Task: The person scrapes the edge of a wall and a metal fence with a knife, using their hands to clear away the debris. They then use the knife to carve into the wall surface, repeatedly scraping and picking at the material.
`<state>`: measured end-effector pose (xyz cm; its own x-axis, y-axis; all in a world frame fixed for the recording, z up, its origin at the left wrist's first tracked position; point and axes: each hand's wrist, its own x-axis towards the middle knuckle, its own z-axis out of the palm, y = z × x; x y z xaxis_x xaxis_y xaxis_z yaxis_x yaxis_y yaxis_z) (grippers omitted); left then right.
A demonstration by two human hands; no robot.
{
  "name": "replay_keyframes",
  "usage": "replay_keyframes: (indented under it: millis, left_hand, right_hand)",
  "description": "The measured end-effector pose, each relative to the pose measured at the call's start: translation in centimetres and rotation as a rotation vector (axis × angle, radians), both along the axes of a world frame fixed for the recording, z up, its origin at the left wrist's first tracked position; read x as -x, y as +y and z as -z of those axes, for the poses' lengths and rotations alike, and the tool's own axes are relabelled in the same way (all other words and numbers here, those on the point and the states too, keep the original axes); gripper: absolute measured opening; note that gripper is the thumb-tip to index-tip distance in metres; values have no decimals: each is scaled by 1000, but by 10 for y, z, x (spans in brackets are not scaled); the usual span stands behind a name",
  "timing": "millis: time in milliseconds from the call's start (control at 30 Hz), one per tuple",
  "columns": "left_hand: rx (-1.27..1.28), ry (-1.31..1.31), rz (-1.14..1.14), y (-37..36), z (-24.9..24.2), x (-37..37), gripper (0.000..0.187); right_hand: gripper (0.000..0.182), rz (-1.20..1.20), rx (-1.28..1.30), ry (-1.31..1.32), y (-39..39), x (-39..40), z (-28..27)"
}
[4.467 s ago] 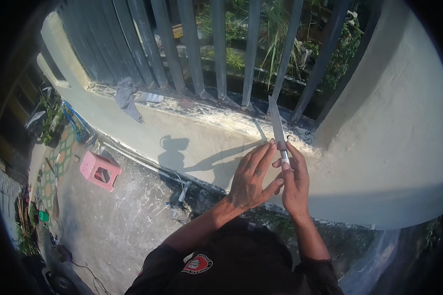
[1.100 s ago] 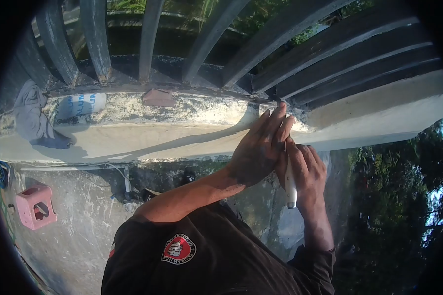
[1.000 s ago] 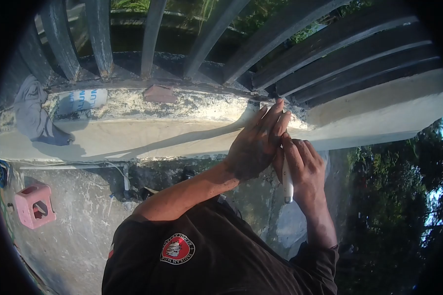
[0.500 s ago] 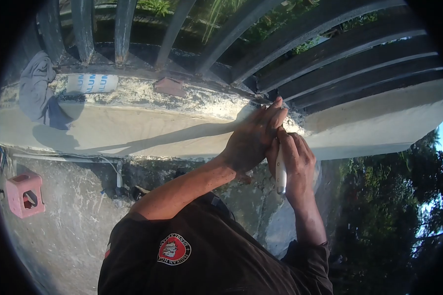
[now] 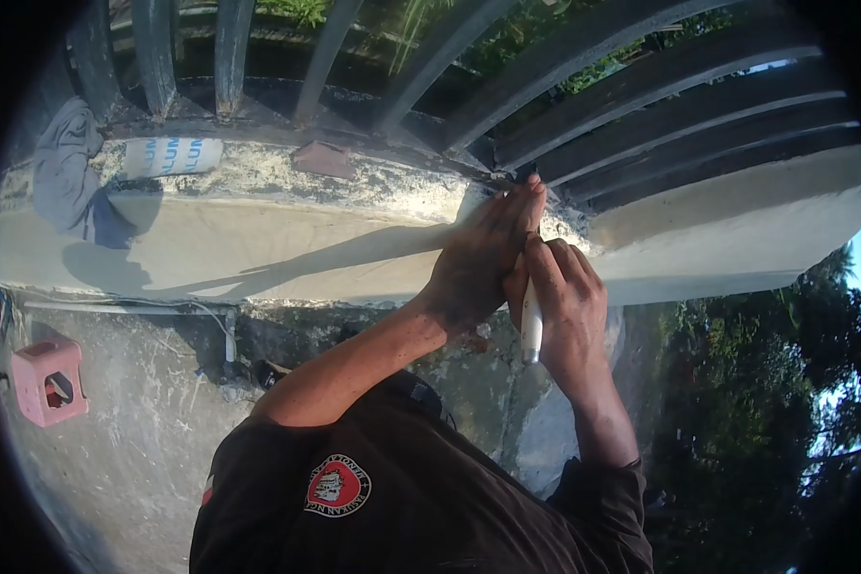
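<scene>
My right hand [image 5: 566, 297] is closed around a tool with a white handle [image 5: 532, 330]. The handle's metal-capped end points down toward my body, and its upper part is hidden between my hands. Beside it, my left hand [image 5: 478, 253] lies with fingers stretched out and close together, the fingertips at the foot of the dark metal fence [image 5: 421, 91]. Dark smudges cover the back of this hand. Both hands meet over the pale ledge [image 5: 354, 253] near its corner. Whether anything is under my left fingers is hidden.
On the ledge's left part lie a grey cloth [image 5: 65, 172], a white wrapper with blue letters [image 5: 172, 157] and a brown scrap [image 5: 324, 160]. A pink stool [image 5: 36, 368] stands on the concrete floor [image 5: 153, 450] at lower left. Trees fill the right.
Both hands and the white-handled tool have shifted slightly left and up. The handle's lower end has swung a little to the left. My right hand's grip is kept.
</scene>
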<state>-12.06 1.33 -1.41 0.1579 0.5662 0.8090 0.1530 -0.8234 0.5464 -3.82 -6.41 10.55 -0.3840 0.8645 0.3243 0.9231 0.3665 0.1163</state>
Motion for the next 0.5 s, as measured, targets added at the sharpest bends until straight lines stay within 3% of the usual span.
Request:
replay_keyframes:
  millis: [167,200,333,500]
  left_hand:
    - [-68,40,-44,-6,10,4,68]
    - [-86,11,-24,-9,9,4,65]
    - [5,25,-5,-11,7,0,60]
    - [4,182,-46,-7,10,1,69]
  right_hand:
    - [41,-51,-123,44,-6,-6,7]
    - [34,-26,-148,36,-10,0,4]
    - [32,36,-58,-9,-4,-1,-2]
    - [25,67,-2,98,7,-3,-7]
